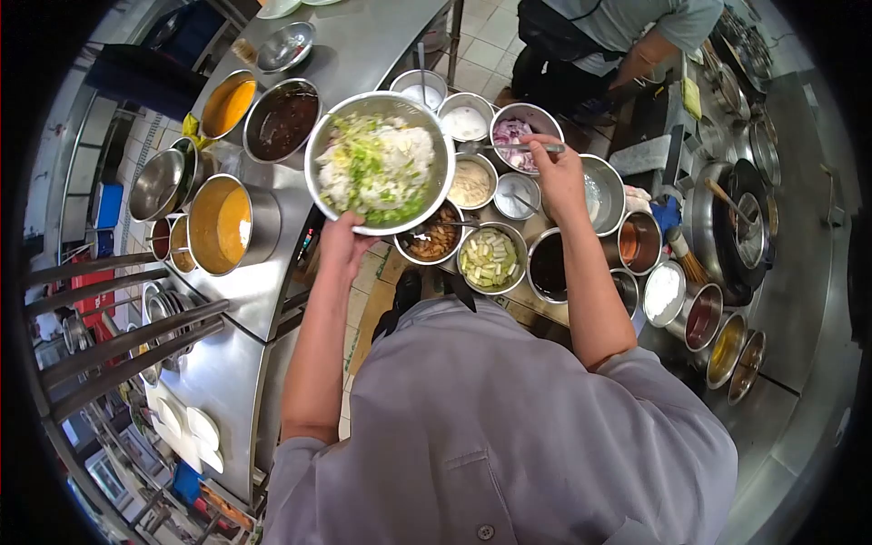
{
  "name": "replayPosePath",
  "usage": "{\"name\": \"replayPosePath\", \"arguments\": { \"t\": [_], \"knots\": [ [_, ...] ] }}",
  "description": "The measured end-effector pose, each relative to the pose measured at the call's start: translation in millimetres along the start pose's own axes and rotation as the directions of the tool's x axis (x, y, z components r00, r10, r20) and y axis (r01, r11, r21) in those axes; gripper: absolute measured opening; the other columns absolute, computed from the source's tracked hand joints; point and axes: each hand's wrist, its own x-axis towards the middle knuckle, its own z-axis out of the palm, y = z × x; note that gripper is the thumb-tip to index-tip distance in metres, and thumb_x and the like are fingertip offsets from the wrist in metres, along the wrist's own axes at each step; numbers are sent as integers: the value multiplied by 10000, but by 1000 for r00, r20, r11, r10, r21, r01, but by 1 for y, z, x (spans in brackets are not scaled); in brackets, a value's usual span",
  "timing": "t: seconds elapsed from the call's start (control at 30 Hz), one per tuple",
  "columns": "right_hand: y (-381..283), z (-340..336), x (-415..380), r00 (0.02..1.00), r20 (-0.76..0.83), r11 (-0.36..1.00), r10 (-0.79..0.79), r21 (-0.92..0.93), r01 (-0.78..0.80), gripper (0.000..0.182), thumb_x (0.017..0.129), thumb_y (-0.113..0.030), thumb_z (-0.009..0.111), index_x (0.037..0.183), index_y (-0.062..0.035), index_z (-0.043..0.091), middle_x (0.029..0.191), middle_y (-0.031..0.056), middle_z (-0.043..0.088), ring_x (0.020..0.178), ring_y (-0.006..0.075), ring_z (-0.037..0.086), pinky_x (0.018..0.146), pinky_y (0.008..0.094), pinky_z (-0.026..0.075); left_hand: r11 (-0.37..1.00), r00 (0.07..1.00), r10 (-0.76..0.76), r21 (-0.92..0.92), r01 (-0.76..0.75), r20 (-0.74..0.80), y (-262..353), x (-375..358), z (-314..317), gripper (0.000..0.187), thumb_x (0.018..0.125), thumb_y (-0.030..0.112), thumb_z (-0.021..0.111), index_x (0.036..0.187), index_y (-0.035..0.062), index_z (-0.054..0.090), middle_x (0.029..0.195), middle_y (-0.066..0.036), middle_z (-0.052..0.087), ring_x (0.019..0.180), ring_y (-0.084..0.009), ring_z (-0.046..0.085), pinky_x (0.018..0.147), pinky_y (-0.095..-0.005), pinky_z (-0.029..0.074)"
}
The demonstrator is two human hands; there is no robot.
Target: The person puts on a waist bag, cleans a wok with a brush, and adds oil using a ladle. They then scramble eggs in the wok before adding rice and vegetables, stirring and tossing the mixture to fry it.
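My left hand [343,243] grips the near rim of a large steel mixing bowl [400,104] and holds it up, tilted toward me. In it lie a white rice-like food [395,150] and chopped green onion [386,189]. My right hand [560,173] pinches the handle of a metal spoon [509,146], which points left across a container of chopped purple onion [514,133]. Around it stand containers with a white powder [465,123], a pale beige paste [470,183], cut pale-green vegetable pieces [491,256] and brown chunks [434,241].
On the left steel counter [245,300] stand pots of orange sauce [221,225] and dark sauce [280,123]. A wok [740,218] and more sauce containers line the right side. Another person [627,41] stands at the far right. Metal rails [127,336] run at lower left.
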Motion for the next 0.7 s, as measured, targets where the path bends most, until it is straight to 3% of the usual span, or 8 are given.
{"name": "replayPosePath", "arguments": {
  "t": [0.17, 0.2, 0.23, 0.27, 0.3, 0.37, 0.5, 0.7],
  "knots": [
    [3, 15, 41, 988, -59, 980, -144, -143, 135, 176, 910, -166, 625, 998, -58, 733, 880, 71, 729, 765, 128, 669, 693, 265, 502, 921, 926, -133, -301, 248, 354, -41, 33, -5, 441, 797, 104, 474, 1224, -2, 479, 1080, -179, 634, 842, -254, 662, 588, -354, 558],
    [-1, 22, 46, 986, -12, 972, -164, -171, 160, 188, 909, -175, 622, 1002, -54, 732, 903, 79, 734, 801, 147, 685, 718, 270, 511, 902, 870, -108, -320, 289, 482, -49, 31, -13, 519, 768, 112, 496, 1274, 8, 459, 1178, -169, 606, 962, -279, 644, 743, -415, 567],
    [-3, 29, 51, 983, 34, 963, -180, -197, 183, 200, 908, -184, 619, 1005, -50, 731, 927, 87, 739, 837, 165, 702, 742, 276, 519, 902, 869, -109, -318, 290, 483, -49, 14, -10, 519, 768, 112, 496, 1274, 8, 459, 1178, -169, 606, 962, -279, 644, 743, -415, 567],
    [9, 40, 60, 961, 70, 948, -266, -161, 274, 217, 909, -209, 613, 1008, -57, 732, 921, 100, 739, 817, 181, 705, 734, 280, 519, 894, 915, -90, -372, 248, 393, -49, -5, -8, 571, 754, 113, 503, 1312, 16, 439, 1238, -167, 573, 1051, -296, 608, 843, -447, 532],
    [-1, 47, 57, 969, 116, 934, -218, -264, 241, 225, 901, -229, 622, 1003, -62, 733, 899, 124, 733, 822, 217, 709, 740, 303, 525, 886, 951, -73, -418, 200, 301, -49, -24, -7, 624, 740, 114, 510, 1350, 24, 419, 1297, -165, 540, 1139, -312, 572, 943, -480, 498],
    [20, 69, 63, 940, 179, 907, -292, -262, 331, 213, 889, -269, 630, 987, -117, 743, 904, 143, 720, 802, 274, 700, 745, 350, 537, 894, 933, -29, -408, 185, 360, -53, -53, -29, 713, 696, 86, 525, 1394, 36, 389, 1369, -116, 498, 1250, -283, 504, 1102, -467, 373],
    [32, 98, 64, 880, 339, 798, -334, -395, 455, 194, 871, -279, 620, 967, -167, 746, 819, 152, 684, 803, 325, 649, 739, 428, 508, 930, 992, -98, -348, 118, 74, -65, -107, -78, 715, 692, 85, 516, 1390, 20, 377, 1365, -147, 500, 1231, -306, 524, 1042, -472, 446],
    [42, 133, 69, 881, 392, 770, -265, -464, 438, 206, 871, -296, 623, 973, -163, 741, 775, 151, 666, 796, 339, 632, 731, 445, 497, 943, 985, -103, -329, 53, -139, -92, -146, -117, 586, 776, 93, 468, 1339, -51, 390, 1258, -210, 570, 1056, -350, 642, 882, -479, 567]
  ]
}}
